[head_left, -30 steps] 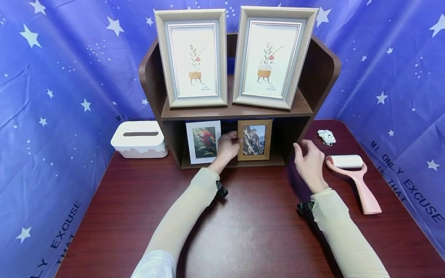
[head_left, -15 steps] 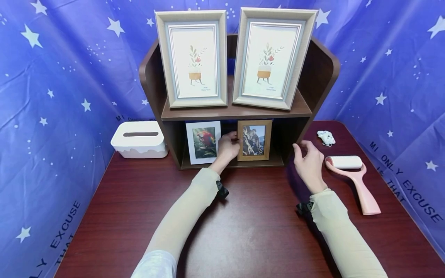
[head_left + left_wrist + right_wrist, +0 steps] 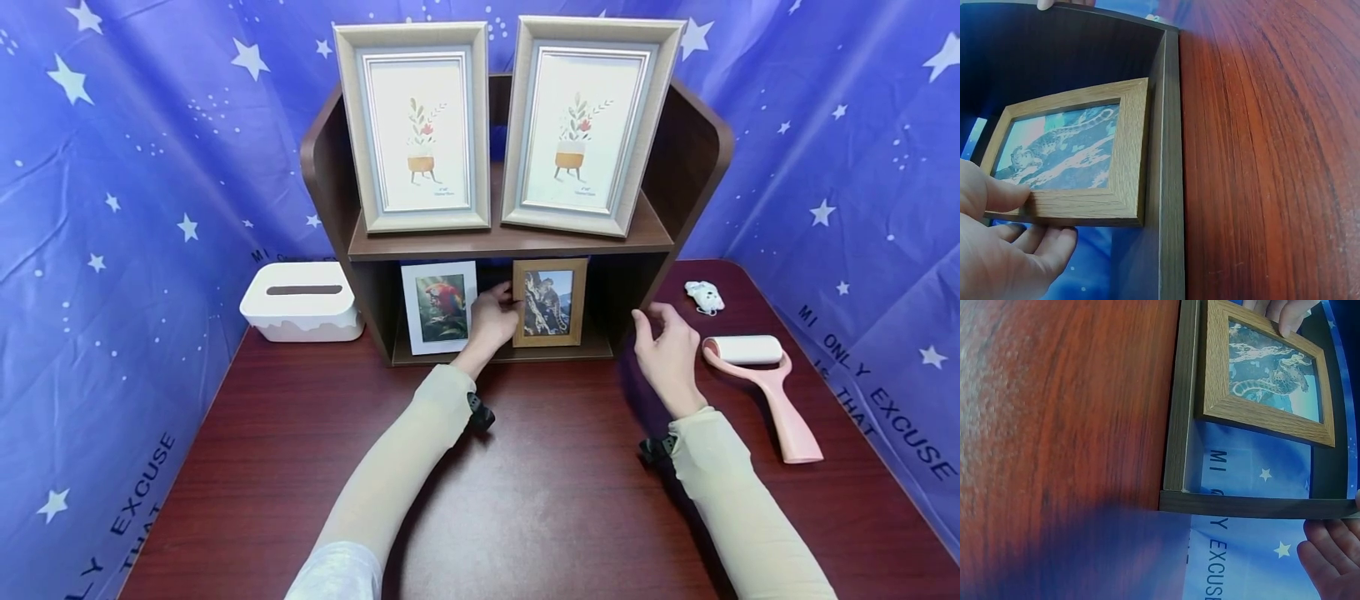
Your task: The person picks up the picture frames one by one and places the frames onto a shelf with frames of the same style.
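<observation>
In the head view, my left hand (image 3: 491,323) reaches into the lower compartment of a dark brown shelf (image 3: 517,243) and pinches the left side of a wooden picture frame (image 3: 547,340). The left wrist view shows the thumb on the front of its wooden border (image 3: 1079,205) and the fingers behind. The frame stands upright with a leopard picture. At the shelf's right side panel (image 3: 1260,505), my right hand (image 3: 667,354) holds the edge, thumb on the inner side and fingers outside. A white picture frame (image 3: 411,333) with a parrot picture stands just left of my left hand.
Two large beige picture frames (image 3: 423,221) with plant pictures stand on the upper shelf. A white tissue box (image 3: 300,317) sits left of the shelf. To the right lie a pink-handled lint roller (image 3: 780,408) and a small white object (image 3: 705,296), on a reddish-brown table (image 3: 555,500).
</observation>
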Available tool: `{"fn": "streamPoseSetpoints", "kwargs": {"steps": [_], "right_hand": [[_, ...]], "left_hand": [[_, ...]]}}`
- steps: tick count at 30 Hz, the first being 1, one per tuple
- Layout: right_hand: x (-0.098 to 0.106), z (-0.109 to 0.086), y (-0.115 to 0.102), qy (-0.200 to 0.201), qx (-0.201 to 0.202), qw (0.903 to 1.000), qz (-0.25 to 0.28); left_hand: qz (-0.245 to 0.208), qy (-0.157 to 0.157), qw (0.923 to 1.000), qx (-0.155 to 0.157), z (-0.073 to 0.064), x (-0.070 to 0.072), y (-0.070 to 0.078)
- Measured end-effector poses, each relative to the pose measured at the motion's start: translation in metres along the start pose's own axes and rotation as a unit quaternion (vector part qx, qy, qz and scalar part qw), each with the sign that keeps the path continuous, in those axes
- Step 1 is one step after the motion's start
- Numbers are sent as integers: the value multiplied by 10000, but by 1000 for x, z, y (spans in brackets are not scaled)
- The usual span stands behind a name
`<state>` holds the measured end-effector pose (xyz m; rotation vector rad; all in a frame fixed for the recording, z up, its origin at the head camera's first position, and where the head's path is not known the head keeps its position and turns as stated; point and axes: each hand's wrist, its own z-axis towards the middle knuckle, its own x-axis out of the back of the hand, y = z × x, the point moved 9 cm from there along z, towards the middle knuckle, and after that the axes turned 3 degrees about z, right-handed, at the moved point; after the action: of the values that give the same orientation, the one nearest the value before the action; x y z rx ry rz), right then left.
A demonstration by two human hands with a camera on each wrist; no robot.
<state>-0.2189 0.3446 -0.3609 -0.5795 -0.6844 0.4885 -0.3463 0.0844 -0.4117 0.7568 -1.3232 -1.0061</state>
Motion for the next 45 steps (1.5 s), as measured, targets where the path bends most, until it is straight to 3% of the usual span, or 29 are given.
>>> {"fn": "streamPoseSetpoints", "kwargs": {"steps": [7, 13, 20, 25, 36, 45], "right_hand": [[-2, 1, -1, -64, -26, 10000, 14], [-3, 0, 0, -85, -21, 10000, 14], [-2, 0, 1, -91, -5, 10000, 34], [-1, -1, 3, -127, -79, 9999, 33], [0, 0, 2, -67, -13, 10000, 17], [0, 0, 1, -112, -26, 9999, 12]], "left_hand": [[15, -53, 9994, -347, -9, 6, 9], [344, -71, 9981, -500, -24, 11, 15], [-256, -398, 9959, -770, -47, 17, 23], [-327, -465, 9920, -1129, -60, 28, 28], [-534, -526, 9880, -1351, -78, 57, 23], [-478, -482, 9917, -1095, -88, 89, 4]]}}
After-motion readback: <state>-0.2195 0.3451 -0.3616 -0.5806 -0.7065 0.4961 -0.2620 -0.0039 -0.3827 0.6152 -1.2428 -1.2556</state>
